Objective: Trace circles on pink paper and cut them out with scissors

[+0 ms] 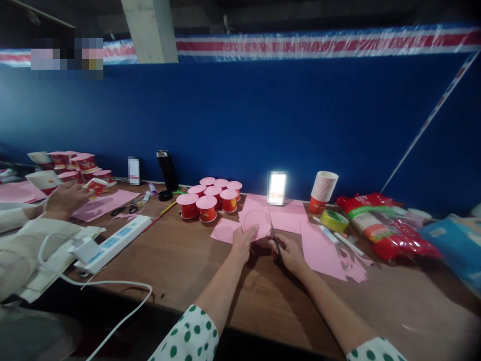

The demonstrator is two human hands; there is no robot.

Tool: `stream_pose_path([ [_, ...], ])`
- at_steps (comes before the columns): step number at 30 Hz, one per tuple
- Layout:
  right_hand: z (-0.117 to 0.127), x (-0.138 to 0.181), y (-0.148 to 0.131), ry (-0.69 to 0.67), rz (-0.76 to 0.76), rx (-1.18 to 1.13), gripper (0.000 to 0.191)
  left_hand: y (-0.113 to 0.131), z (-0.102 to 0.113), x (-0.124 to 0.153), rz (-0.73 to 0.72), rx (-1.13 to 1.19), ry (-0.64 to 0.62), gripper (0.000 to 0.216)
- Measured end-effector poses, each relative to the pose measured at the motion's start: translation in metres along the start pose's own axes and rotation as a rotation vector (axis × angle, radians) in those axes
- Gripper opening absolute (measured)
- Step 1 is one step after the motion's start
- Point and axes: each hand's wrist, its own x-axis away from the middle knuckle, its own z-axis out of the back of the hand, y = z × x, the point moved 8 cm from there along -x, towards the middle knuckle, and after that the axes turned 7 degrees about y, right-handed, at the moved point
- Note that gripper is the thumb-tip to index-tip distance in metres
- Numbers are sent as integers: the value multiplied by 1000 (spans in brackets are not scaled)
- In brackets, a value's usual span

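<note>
My left hand point(244, 239) pinches a piece of pink paper point(256, 220) that has a circle drawn on it. Closed round the handles of a pair of scissors point(276, 242) is my right hand point(288, 250). The scissor blades point away from me along the right edge of the paper, beside the drawn circle. More pink sheets point(287, 216) lie behind my hands, and another pink piece point(224, 230) with a circle outline rests to the left. Several red cups point(207, 209) topped with pink paper discs stand grouped at the back left.
A stack of paper cups point(323, 190), yellow tape point(333, 220) and a red plastic package point(387, 225) sit to the right. Leftward are a black bottle point(167, 170) and a white power strip point(116, 241) with a cable. A co-worker's hand point(69, 199) is at far left. A lit phone point(277, 188) stands behind.
</note>
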Motion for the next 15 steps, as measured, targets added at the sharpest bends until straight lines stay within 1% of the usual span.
stream_pose_path([
  [5, -1, -1, 2, -11, -19, -25, 32, -5, 0, -4, -29, -1, -43, 45],
  [11, -2, -1, 6, -27, -54, -70, 35, -7, 0, -5, -54, -14, -61, 45],
  [15, -2, -1, 9, -38, -73, -97, 37, -5, -1, -3, -53, -29, -69, 40],
])
